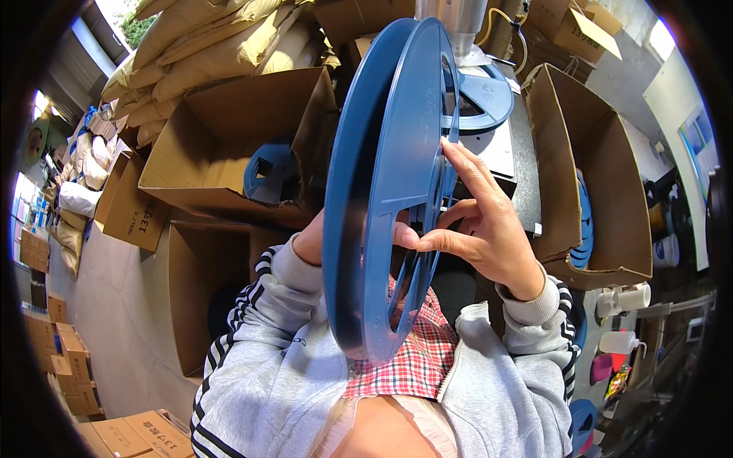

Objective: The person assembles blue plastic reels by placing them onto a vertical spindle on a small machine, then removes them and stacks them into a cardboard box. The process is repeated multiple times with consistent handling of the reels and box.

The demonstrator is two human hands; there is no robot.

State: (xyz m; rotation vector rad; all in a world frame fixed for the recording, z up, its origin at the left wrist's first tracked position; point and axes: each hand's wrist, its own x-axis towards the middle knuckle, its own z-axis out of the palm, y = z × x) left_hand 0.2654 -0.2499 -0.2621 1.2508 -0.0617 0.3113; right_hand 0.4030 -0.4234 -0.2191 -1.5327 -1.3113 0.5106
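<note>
A large blue plastic reel (397, 153) stands on edge before my chest, its two round flanges seen almost edge-on. My left hand (309, 240) supports it from the left; the near flange hides most of that hand, and a fingertip shows through an opening by the hub. On the other side my right hand (489, 229) has its fingers bent against the right flange, with the thumb pressed in at the hub beside that fingertip. Behind the reel, another blue reel part (489, 99) with cut-outs rests on a white-topped bench (495, 156) under a metal cylinder (454, 23).
An open cardboard box (206, 137) at left holds a blue reel part (271, 172). Another carton (618, 175) at right contains blue reels (584, 229). Near my left arm is a lower open box (202, 282). Stacked tan sacks (214, 61) rise at the back left.
</note>
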